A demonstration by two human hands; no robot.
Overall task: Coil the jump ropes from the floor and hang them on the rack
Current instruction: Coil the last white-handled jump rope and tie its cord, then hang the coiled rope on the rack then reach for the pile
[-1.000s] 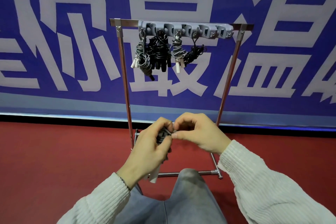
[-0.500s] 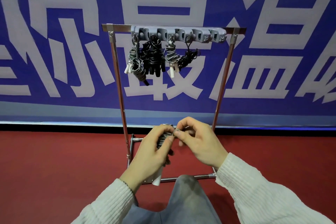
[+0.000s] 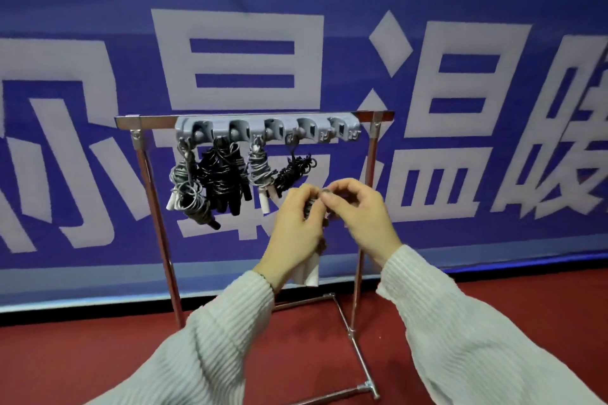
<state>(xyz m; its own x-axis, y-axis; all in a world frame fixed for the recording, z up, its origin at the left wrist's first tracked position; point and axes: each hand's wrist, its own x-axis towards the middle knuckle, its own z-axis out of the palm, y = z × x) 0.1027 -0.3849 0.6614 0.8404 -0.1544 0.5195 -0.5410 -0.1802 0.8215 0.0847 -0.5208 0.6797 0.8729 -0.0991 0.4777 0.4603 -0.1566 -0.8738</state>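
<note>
Four ropes up, fifth going on.
Left hand grips the coil below the rack's right end; right hand pinches its loop. I'd hold the loop wide over the free hook.

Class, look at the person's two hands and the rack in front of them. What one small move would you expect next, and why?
Probably lift the coiled rope up and right to a free hook. The left hand grips the bundle, white handles hanging below, while the right hand pinches its top loop. Four ropes already hang on the hooks further left.
</note>
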